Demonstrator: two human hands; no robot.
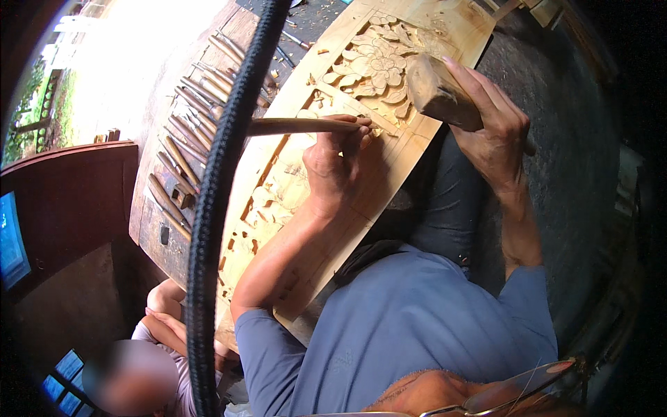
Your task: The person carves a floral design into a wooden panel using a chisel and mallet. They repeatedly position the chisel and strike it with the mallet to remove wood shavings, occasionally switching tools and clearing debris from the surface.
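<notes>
Judged in hand: chisel work on the board, partly done. Seen under and beyond the left hand: board laid slantwise, flower already raised in relief past the fingers, shallower cutting left of the forearm. Left hand closed round the chisel, fingers pressed together near its right end. Cutting edge not made out; unable to tell contact with wood. Right hand wrapped round the mallet, forefinger laid along its head. Head just left of the right-hand fingers, apparently above the board; clearance not measurable from one view.

Judged to call next for a steady chisel, a check of edge against line, then a short, controlled mallet blow clear of the left-hand fingers. Risk noted: finished petals close to the mallet.

No box or tray made out. Nearest to a container: recess beside the left hand, with carved shapes inside; loose chips just beyond that hand. Left of the left hand, past the cable: tools lying in a loose row directly on the table
</notes>
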